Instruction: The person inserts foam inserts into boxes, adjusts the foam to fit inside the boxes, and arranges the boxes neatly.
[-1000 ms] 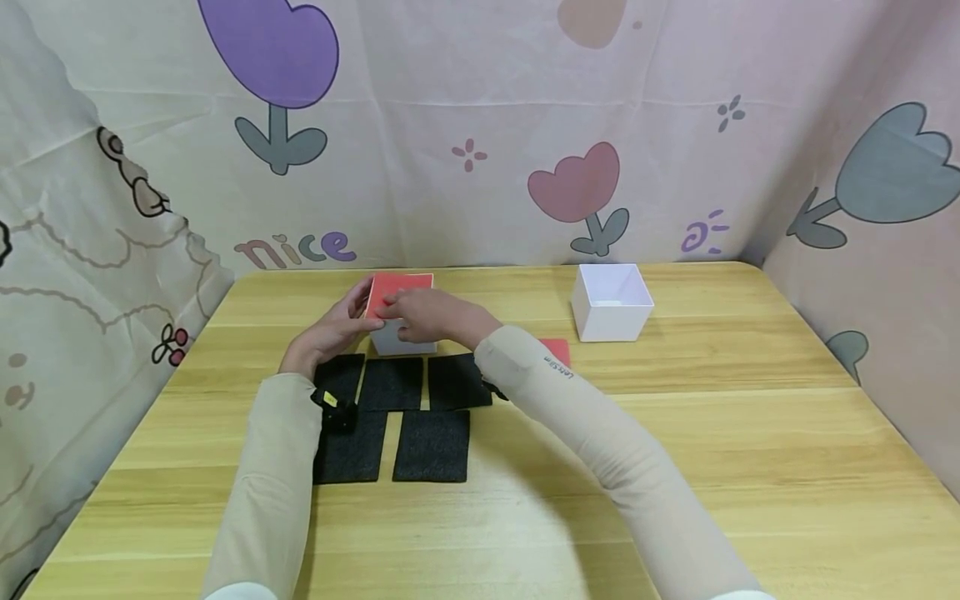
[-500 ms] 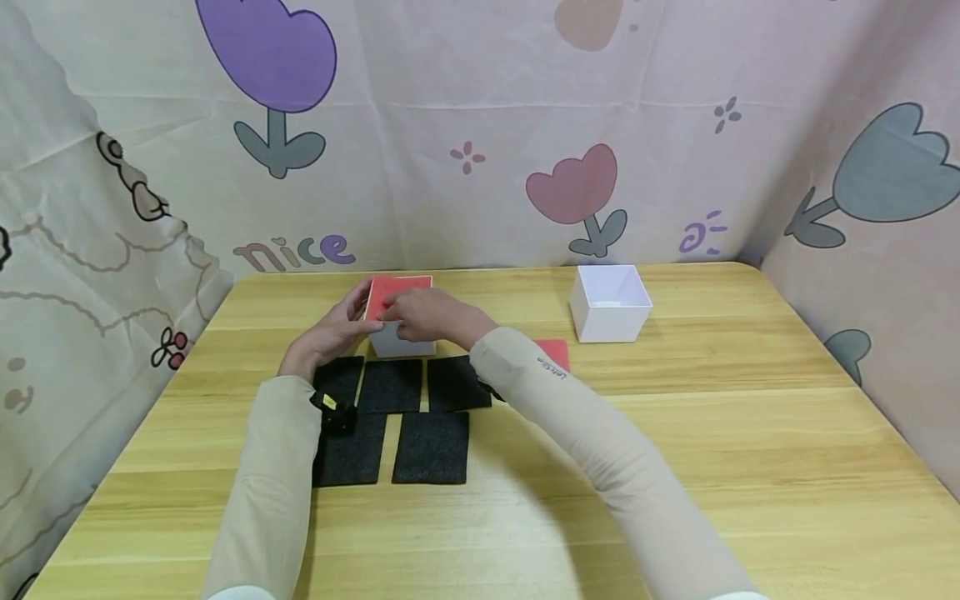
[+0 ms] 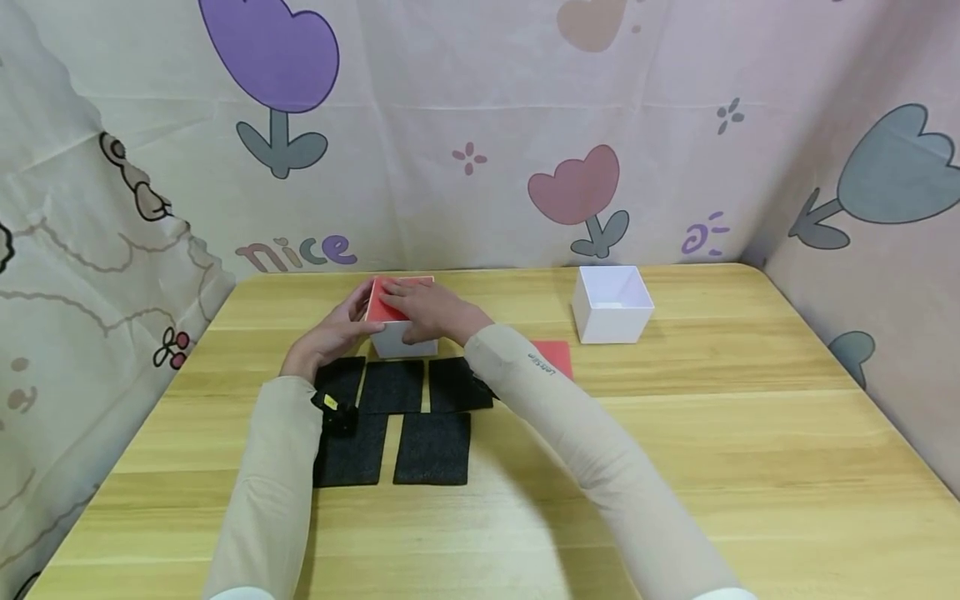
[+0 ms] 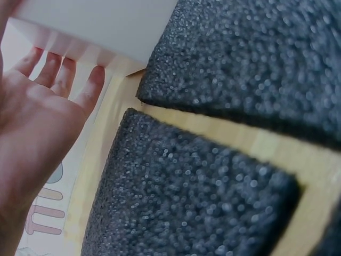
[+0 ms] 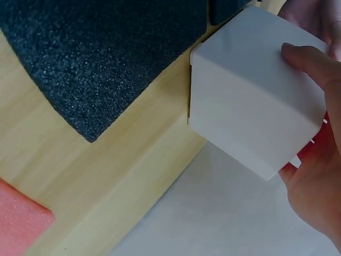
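Note:
At the back left of the table stands a white box [image 3: 402, 342] with a red square piece [image 3: 379, 310] at its top. My left hand [image 3: 330, 335] holds the box's left side, thumb near the front corner; in the left wrist view its fingertips touch the white wall [image 4: 101, 32]. Fingers of my right hand [image 3: 437, 312] lie extended on the red piece, covering part of it. In the right wrist view the right thumb rests against the box [image 5: 250, 90]. The red piece's depth inside the box is hard to tell.
Several black foam squares [image 3: 432, 448] lie in two rows in front of the box. Another white box [image 3: 612, 323], its top uncovered, stands at the back right. A red foam piece [image 3: 555, 357] lies between, partly behind my right sleeve. A printed cloth hangs behind the table.
My right hand's fingers have straightened and spread farther back over the red piece, and the right forearm has shifted slightly left. The left hand keeps its hold.

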Available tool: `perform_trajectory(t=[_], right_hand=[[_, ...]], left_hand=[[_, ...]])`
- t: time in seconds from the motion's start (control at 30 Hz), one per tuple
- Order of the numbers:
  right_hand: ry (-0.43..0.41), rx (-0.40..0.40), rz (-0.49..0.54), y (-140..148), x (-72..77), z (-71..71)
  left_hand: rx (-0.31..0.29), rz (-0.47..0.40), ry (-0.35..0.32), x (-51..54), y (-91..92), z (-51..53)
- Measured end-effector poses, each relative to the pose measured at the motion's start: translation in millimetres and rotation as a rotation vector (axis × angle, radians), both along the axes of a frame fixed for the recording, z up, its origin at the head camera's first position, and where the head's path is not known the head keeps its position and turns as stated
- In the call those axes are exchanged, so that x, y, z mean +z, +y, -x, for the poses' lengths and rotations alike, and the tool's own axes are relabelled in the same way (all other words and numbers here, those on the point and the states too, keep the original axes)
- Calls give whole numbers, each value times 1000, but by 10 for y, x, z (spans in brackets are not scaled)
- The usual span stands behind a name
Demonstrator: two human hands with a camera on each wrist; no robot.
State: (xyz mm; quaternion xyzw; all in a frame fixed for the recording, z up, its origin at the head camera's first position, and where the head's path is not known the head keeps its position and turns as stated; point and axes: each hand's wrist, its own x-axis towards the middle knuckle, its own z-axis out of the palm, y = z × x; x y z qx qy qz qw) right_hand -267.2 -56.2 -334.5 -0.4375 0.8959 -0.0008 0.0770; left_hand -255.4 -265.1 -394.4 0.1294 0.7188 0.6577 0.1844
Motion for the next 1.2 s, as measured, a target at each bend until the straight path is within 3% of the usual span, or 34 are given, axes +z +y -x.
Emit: perform_trajectory(t=[0.73, 0.97, 1.2], right_hand=[[-13, -27, -47, -51, 58, 23], [3, 3, -25, -7, 30, 3], [22, 58, 64, 252, 68, -19]], left_hand=[[0, -12, -7, 5, 10, 16], [1, -3, -3, -16, 8, -6], [13, -11, 9, -17, 16, -1]])
